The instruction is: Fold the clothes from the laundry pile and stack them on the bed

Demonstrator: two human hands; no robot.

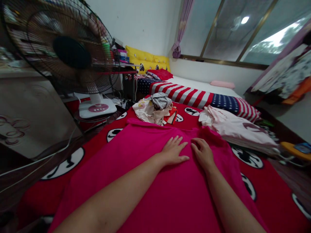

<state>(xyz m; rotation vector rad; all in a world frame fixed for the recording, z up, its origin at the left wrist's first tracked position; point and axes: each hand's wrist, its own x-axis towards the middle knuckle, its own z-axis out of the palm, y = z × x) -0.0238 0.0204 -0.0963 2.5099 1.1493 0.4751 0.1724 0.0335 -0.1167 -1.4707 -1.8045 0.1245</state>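
Note:
A bright pink piece of cloth (pixel 165 194), seemingly a garment, is spread over a red cover with black-and-white round prints. My left hand (pixel 173 150) lies flat on its upper part, fingers spread, holding nothing. Just to the right, my right hand (pixel 203 152) rests on the same cloth with its fingers loosely bent and a gap showing beside the thumb; I see no fold gripped in it. Near the right hand, the cloth's upper right part is bunched into darker folds.
Rumpled clothes (pixel 155 108) are heaped beyond the pink cloth. Pale pink folded clothes (pixel 238 127) are stacked at the right. A standing fan (pixel 71 51) is at the left beside a cabinet (pixel 31 110). Behind is a bed with a striped, starred cover (pixel 184 94).

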